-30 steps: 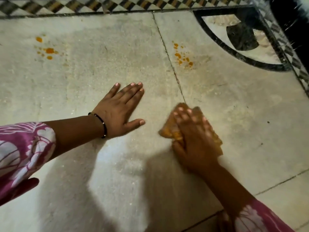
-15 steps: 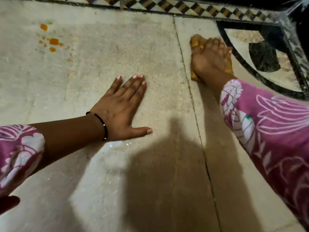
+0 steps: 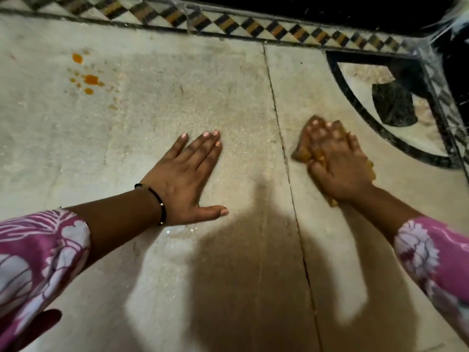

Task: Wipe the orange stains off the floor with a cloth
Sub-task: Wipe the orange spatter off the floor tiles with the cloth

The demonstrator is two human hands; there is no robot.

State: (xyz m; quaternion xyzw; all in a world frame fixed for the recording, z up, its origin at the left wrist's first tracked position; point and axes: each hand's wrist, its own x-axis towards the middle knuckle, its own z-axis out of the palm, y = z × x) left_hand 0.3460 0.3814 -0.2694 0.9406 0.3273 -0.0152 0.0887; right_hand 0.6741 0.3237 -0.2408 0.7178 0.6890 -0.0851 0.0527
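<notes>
Cluster of orange stains (image 3: 87,78) far left on the pale stone floor (image 3: 142,102), untouched. Left hand (image 3: 186,179) flat on the slab, fingers straight and spread, holding nothing; black bracelet (image 3: 154,196) at the wrist. Right of the floor joint (image 3: 284,153), right hand (image 3: 337,168) presses down on the crumpled orange-yellow cloth (image 3: 303,154), fingers curled over it. Checkered tile border (image 3: 253,26) along the far edge, black curved inlay (image 3: 380,138) at the right corner.

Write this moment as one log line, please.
right hand presses crumpled orange cloth on pale stone floor | left hand flat on floor | orange stains remain far left
</notes>
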